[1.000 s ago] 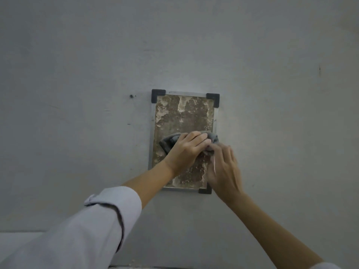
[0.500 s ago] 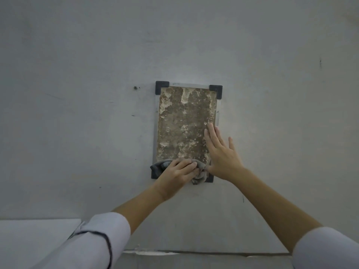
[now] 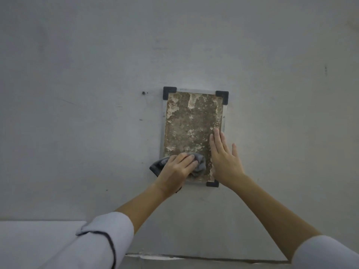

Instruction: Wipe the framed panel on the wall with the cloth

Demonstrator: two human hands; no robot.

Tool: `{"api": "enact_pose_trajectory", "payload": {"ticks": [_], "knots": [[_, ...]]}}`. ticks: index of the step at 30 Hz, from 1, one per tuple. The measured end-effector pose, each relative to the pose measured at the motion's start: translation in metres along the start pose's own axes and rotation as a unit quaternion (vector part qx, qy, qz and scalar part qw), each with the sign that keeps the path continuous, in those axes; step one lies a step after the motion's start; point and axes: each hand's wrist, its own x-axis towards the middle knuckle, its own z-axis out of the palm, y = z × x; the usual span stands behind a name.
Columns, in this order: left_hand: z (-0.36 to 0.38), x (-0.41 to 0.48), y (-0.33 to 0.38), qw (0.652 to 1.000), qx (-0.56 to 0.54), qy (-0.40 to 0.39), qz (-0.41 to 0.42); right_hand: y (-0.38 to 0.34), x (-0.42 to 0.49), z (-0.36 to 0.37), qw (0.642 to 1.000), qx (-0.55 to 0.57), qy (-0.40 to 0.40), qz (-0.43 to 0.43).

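Cloth [image 3: 200, 165] is gripped in the left hand [image 3: 176, 170] at the bottom-left corner of the framed panel [image 3: 191, 131] — long axis upright, most of it above — while the right hand [image 3: 223, 158] is pressed flat, fingers straight, on its right edge.

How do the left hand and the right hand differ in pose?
The left hand curls round the cloth; the right hand lies flat, fingers straight, holding nothing. The left hand is at the lower left of the framed panel; the right hand is along its right edge. Both are against it.
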Motion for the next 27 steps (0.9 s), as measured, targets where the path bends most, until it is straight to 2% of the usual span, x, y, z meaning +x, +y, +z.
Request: {"api": "enact_pose_trajectory", "payload": {"ticks": [3,9,10,12,15,16,17,18,19,21,22,23,24,26,27], "knots": [[0.001,-0.018,0.004,0.999,-0.007,-0.034,0.031,0.003,-0.001,-0.003,1.0,-0.013,-0.001,-0.005],[-0.006,-0.05,0.008,0.992,-0.05,-0.109,0.024,-0.006,-0.007,-0.009,1.0,0.001,-0.03,0.0],[-0.01,-0.053,0.008,0.993,-0.058,-0.106,0.014,-0.01,-0.008,-0.008,0.999,0.029,-0.033,-0.004],[-0.017,-0.058,0.009,0.993,-0.084,-0.079,-0.034,-0.019,-0.015,-0.004,0.987,0.161,0.006,-0.01],[-0.028,-0.059,0.014,0.969,-0.157,0.005,-0.188,-0.039,-0.032,0.01,0.926,0.344,0.159,0.007],[-0.034,-0.058,0.015,0.954,-0.172,0.031,-0.242,-0.05,-0.038,0.013,0.906,0.381,0.178,0.04],[-0.038,-0.054,0.016,0.938,-0.183,0.053,-0.291,-0.06,-0.042,0.016,0.885,0.427,0.164,0.084],[-0.042,-0.051,0.016,0.918,-0.197,0.07,-0.336,-0.07,-0.044,0.014,0.85,0.497,0.112,0.132],[-0.047,-0.048,0.016,0.898,-0.215,0.08,-0.375,-0.079,-0.046,0.008,0.793,0.581,0.025,0.181],[-0.055,-0.046,0.018,0.873,-0.239,0.068,-0.421,-0.093,-0.045,-0.004,0.625,0.73,-0.151,0.232],[-0.06,-0.048,0.02,0.867,-0.247,0.051,-0.43,-0.099,-0.045,-0.008,0.558,0.774,-0.196,0.228],[-0.064,-0.051,0.021,0.858,-0.267,0.03,-0.437,-0.104,-0.046,-0.009,0.524,0.796,-0.217,0.213],[-0.07,-0.056,0.022,0.845,-0.294,0.008,-0.446,-0.11,-0.046,-0.009,0.515,0.804,-0.223,0.198],[-0.079,-0.068,0.021,0.798,-0.35,-0.048,-0.488,-0.123,-0.047,-0.008,0.549,0.779,-0.226,0.202],[-0.082,-0.074,0.017,0.758,-0.385,-0.073,-0.521,-0.129,-0.048,-0.006,0.559,0.766,-0.23,0.218]]}}
